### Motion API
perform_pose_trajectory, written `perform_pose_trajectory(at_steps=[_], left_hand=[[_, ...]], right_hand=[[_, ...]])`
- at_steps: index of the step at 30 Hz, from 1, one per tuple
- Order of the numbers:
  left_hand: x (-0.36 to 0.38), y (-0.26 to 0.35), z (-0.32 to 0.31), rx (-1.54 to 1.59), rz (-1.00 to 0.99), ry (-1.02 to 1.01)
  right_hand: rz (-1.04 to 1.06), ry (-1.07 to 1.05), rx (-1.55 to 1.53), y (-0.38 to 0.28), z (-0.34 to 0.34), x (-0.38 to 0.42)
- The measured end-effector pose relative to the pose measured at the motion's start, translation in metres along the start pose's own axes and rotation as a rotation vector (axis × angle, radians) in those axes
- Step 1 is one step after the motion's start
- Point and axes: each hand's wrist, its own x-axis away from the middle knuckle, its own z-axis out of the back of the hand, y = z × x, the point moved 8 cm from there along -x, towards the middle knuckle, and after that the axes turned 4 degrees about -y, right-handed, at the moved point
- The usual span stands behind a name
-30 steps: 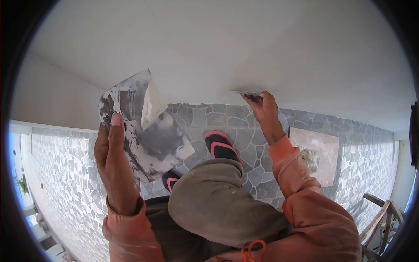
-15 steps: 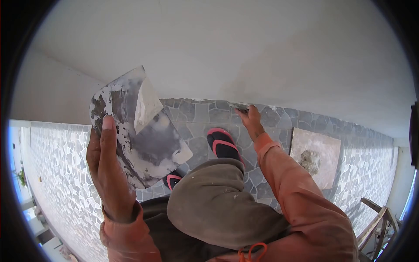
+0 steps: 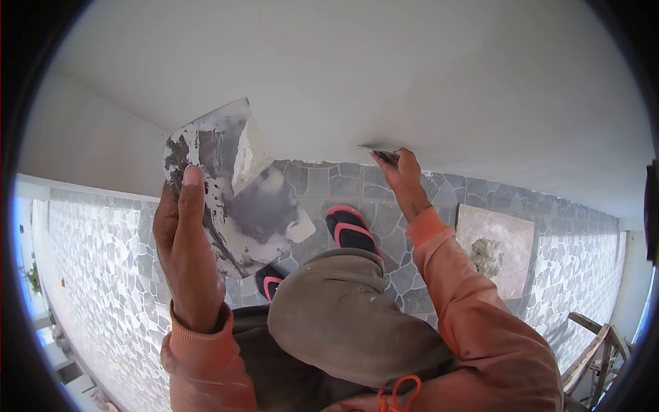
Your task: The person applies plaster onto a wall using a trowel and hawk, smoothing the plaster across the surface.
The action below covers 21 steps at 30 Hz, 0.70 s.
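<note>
My left hand (image 3: pixel 184 230) grips a flat putty board (image 3: pixel 264 213) by its edge, thumb laid over the top face. Grey-white smears cover the board, and a wedge of white putty (image 3: pixel 250 156) sits on it. Low on the white wall (image 3: pixel 329 82), my right hand (image 3: pixel 403 177) is closed round a putty knife (image 3: pixel 379 150). Its thin blade shows nearly edge-on, at the wall just above the floor line. A darker, damp-looking patch (image 3: pixel 446 110) spreads over the wall above the right hand.
Grey stone-patterned tiles (image 3: pixel 401 288) cover the floor. To the right lies a square board (image 3: pixel 498 237) with a heap of putty (image 3: pixel 486 256). A wooden stand (image 3: pixel 597 350) is at the lower right. My sandalled foot (image 3: pixel 353 230) is close to the wall.
My right hand and the putty knife have moved up from the wall's bottom edge. My left hand and the putty board have shifted slightly right and up.
</note>
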Motion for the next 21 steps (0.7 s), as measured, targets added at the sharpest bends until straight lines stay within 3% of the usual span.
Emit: perform_pose_trajectory(at_steps=[1,3,5,7,10,14,18,19,21], left_hand=[[0.0,0.003,-0.001,-0.01,-0.029,-0.015],[0.0,0.003,-0.001,0.016,-0.047,-0.046],[-0.003,0.002,-0.003,0.037,-0.063,-0.007],[-0.001,0.008,0.003,0.018,-0.101,-0.001],[-0.003,0.0,0.004,0.009,-0.021,-0.001],[-0.001,-0.001,0.001,0.1,0.0,-0.099],[0.005,-0.01,-0.011,0.365,0.23,-0.196],[0.005,-0.013,-0.014,0.404,0.242,-0.263],[0.007,-0.016,-0.02,0.48,0.287,-0.324]], right_hand=[[-0.109,0.098,-0.276,-0.003,-0.011,0.009],[0.139,-0.149,0.321,-0.037,-0.034,0.017],[0.16,-0.216,0.293,-0.056,-0.046,0.029],[-0.06,-0.122,-0.35,-0.096,-0.087,0.083],[-0.001,-0.213,-0.292,-0.137,-0.108,0.131],[0.115,-0.351,-0.038,-0.169,-0.142,0.187],[0.327,-0.338,0.264,-0.183,-0.158,0.221],[0.413,-0.378,0.373,-0.187,-0.167,0.232],[0.837,-0.523,0.842,-0.197,-0.199,0.266]])
